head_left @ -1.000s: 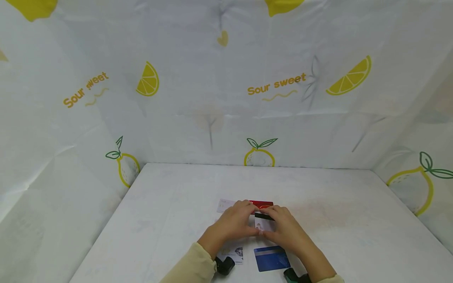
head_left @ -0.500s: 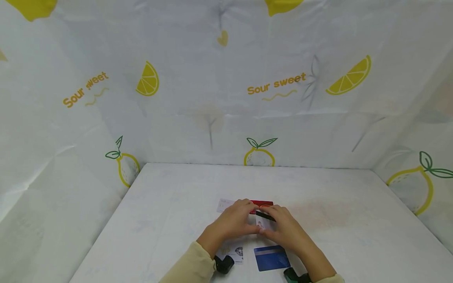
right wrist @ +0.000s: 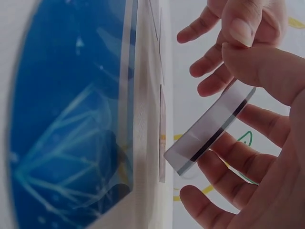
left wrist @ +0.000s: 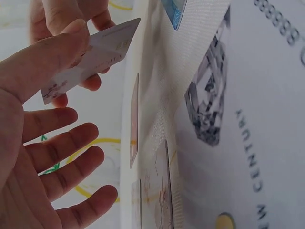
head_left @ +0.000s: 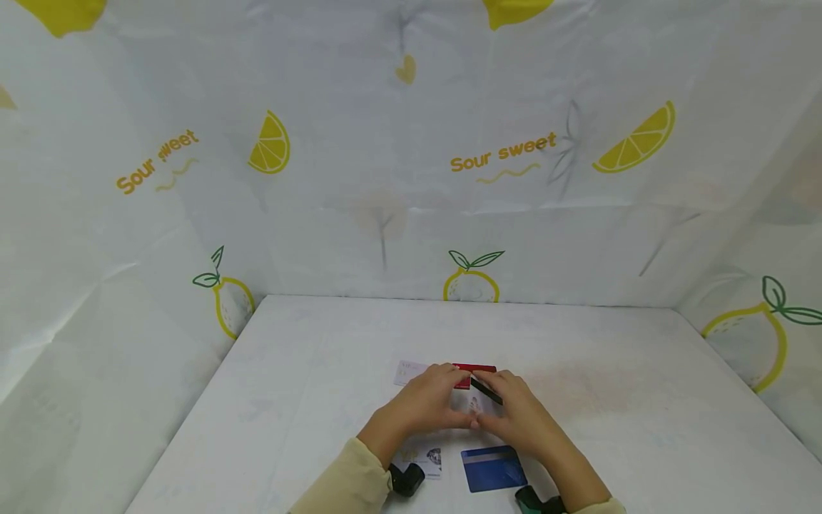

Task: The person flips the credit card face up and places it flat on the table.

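My right hand (right wrist: pixel 257 143) pinches a white card (right wrist: pixel 209 129) with a dark stripe along one edge, tilted up off the table. Its thumb lies at the card's upper end, its fingers spread along the striped side. The same card (left wrist: pixel 105 55) shows "VIP" lettering and a floral print in the left wrist view. My left hand (left wrist: pixel 52 162) faces it, thumb lying across the card and the other fingers spread apart below. Thumb tips meet in the head view, around the card's near side. Left fingertips overlap a red card (head_left: pixel 462 383) lying behind.
A blue card (head_left: pixel 493 469) lies on the white table (head_left: pixel 308 400) in front of my right hand. Near my left wrist is a white card with a diamond print (head_left: pixel 424 457). Another white card (head_left: pixel 409 371) lies beyond the left hand. A lemon-print cloth (head_left: pixel 359 157) hangs behind.
The held card has turned between my hands, so its dark stripe slants more steeply. Both hands stay in nearly the same place, and the cards on the table have not moved.
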`<move>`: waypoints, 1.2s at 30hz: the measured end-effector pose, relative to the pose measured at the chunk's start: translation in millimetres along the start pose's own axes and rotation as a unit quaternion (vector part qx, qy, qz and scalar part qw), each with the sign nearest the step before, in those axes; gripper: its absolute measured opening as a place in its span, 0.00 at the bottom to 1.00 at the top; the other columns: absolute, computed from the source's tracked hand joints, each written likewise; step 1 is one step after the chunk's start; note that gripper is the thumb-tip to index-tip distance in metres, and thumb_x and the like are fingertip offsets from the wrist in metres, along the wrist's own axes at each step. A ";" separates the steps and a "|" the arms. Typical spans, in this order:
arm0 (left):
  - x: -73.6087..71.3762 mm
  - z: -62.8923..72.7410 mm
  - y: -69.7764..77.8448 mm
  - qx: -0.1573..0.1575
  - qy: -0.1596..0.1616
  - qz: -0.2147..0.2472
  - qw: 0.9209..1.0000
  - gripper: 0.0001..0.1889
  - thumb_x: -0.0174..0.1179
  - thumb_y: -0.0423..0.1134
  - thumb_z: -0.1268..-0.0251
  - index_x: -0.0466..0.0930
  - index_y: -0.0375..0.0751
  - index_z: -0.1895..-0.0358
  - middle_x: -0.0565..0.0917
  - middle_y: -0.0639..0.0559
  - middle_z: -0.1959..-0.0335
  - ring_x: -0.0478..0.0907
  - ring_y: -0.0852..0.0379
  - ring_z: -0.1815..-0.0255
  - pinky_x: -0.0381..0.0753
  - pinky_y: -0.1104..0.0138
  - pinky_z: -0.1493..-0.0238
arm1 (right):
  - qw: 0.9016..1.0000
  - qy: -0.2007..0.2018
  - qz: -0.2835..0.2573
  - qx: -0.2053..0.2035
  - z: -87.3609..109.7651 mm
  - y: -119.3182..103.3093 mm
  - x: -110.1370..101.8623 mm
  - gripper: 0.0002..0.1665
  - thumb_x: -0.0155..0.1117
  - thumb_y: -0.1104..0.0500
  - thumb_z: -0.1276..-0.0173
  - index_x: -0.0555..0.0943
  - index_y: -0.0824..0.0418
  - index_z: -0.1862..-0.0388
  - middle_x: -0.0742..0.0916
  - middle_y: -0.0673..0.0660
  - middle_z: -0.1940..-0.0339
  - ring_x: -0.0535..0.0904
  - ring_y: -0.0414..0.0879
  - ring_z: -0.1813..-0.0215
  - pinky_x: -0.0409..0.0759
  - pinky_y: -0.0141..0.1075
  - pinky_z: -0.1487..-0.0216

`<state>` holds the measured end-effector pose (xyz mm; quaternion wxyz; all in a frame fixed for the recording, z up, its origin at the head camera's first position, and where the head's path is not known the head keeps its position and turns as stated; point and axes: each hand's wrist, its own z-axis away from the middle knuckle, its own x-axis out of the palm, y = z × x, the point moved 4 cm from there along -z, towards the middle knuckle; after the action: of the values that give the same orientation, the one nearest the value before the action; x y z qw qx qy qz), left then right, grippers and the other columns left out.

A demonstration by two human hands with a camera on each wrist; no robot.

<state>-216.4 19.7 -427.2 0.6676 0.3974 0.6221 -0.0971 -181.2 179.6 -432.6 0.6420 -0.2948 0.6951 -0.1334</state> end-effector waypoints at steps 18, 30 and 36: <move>6.0 -2.5 -3.4 0.004 -0.007 0.003 1.000 0.38 0.73 0.61 0.52 0.73 0.55 0.35 0.77 0.62 0.42 0.72 0.60 0.40 0.73 0.64 0.38 | 0.982 -0.032 -0.182 0.034 -0.9 -2.0 -5.1 0.36 0.74 0.51 0.40 0.70 0.49 0.34 0.82 0.53 0.43 0.76 0.52 0.39 0.77 0.45 0.46; 5.1 -0.6 -3.1 -0.008 -0.016 0.016 1.000 0.35 0.72 0.61 0.51 0.77 0.54 0.38 0.78 0.62 0.44 0.71 0.61 0.41 0.74 0.63 0.37 | 0.957 -0.027 -0.278 0.074 -0.4 -0.6 -10.8 0.39 0.75 0.52 0.41 0.67 0.53 0.34 0.79 0.57 0.42 0.78 0.53 0.42 0.81 0.44 0.45; 0.5 -0.1 -6.0 -0.019 -0.006 0.008 1.000 0.32 0.73 0.59 0.50 0.78 0.52 0.42 0.79 0.61 0.49 0.72 0.62 0.47 0.75 0.66 0.43 | 0.960 -0.024 -0.265 0.089 -0.8 5.1 -11.4 0.39 0.76 0.52 0.43 0.68 0.53 0.35 0.80 0.57 0.45 0.78 0.52 0.47 0.81 0.44 0.47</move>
<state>-220.1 16.0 -430.1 0.6793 0.3894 0.6166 -0.0818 -183.1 190.1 -426.1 0.6234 -0.4132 0.5620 -0.3531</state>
